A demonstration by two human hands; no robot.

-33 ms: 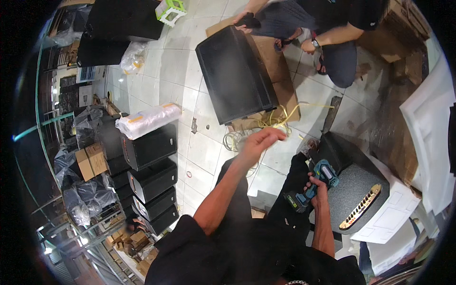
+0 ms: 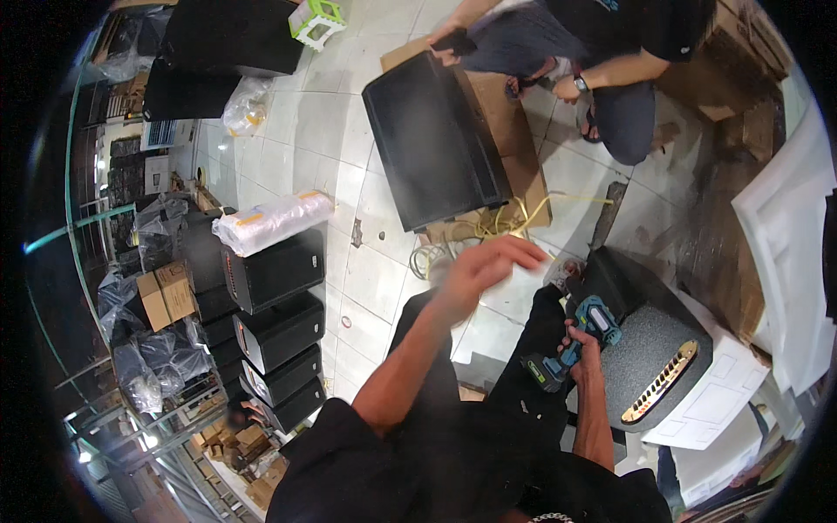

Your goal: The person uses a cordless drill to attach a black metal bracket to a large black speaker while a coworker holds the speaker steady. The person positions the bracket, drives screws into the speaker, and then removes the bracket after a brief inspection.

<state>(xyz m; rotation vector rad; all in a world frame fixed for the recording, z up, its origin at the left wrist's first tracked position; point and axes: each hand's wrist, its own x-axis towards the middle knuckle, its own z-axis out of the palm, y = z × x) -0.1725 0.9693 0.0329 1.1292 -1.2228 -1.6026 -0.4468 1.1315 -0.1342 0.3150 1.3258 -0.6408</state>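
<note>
Against the picture taken an instant before, nothing has shifted. Both hands and the tool sit where they were, so the work on the speaker is at the same point.

At 9 o'clock a stack of black speaker cabinets (image 2: 275, 322) stands with hard, boxy, matte shells. A soft roll in clear plastic (image 2: 272, 222) lies on top, and brown cardboard boxes (image 2: 166, 295) sit just beside the stack. The glossy white tiled floor (image 2: 349, 157) runs toward 12 o'clock. There a large flat black cabinet (image 2: 436, 144) rests on cardboard, with a thin yellow cable (image 2: 488, 228) curling at its near edge.

Our left hand (image 2: 488, 266) hangs in the air at centre, smeared by motion. It is empty, the fingers loosely stretched and apart from any object. At 4 o'clock our right hand (image 2: 586, 349) has its fingers clamped round the grip of a blue-and-black cordless drill (image 2: 582, 324). The drill's nose is close to the top edge of a dark speaker (image 2: 649, 349). That speaker has a rough grey grille and a slim gold strip (image 2: 664, 394).

At 1 o'clock another person (image 2: 610, 52) crouches by the large cabinet. White foam sheets (image 2: 785, 227) lean at 3 o'clock.
</note>
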